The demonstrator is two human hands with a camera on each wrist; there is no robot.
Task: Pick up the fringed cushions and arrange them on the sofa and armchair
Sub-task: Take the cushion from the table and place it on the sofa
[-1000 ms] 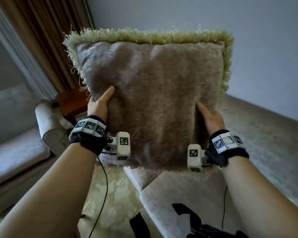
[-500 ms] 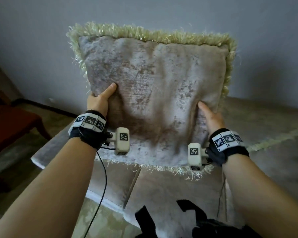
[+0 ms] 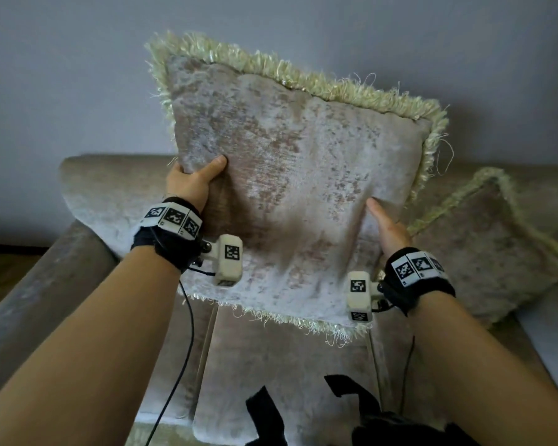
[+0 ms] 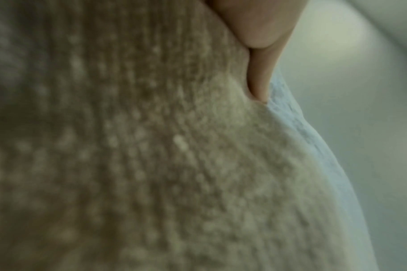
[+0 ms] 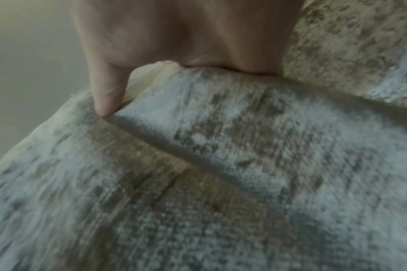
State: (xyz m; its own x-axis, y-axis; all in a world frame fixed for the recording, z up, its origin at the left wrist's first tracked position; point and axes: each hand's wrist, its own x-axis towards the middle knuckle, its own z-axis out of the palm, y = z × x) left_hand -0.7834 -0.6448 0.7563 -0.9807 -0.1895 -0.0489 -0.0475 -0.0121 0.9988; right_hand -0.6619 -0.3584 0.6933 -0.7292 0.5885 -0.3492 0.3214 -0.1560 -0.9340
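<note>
I hold a beige velvet cushion (image 3: pixel 297 188) with pale green fringe upright in the air, tilted to the right, above the sofa seat (image 3: pixel 284 375). My left hand (image 3: pixel 190 183) grips its left edge, thumb on the front. My right hand (image 3: pixel 385 225) grips its right edge, thumb on the front, fingers hidden behind. The left wrist view shows the cushion fabric (image 4: pixel 151 165) with a thumb (image 4: pixel 260 45) pressed in. In the right wrist view a thumb (image 5: pixel 107 91) digs into the cushion (image 5: pixel 221 174). A second fringed cushion (image 3: pixel 487 243) leans against the sofa back at the right.
The beige sofa back (image 3: pixel 110 188) runs along a grey wall (image 3: pixel 62 75). Its left armrest (image 3: pixel 39 300) slopes toward me. Dark floor (image 3: pixel 4 275) shows at the far left. Black straps (image 3: pixel 351 413) and cables hang at the bottom.
The view has swung from the armchair and curtain to the sofa. The cushion in both hands has tipped to the right and moved closer to the sofa back; the second cushion has come into view.
</note>
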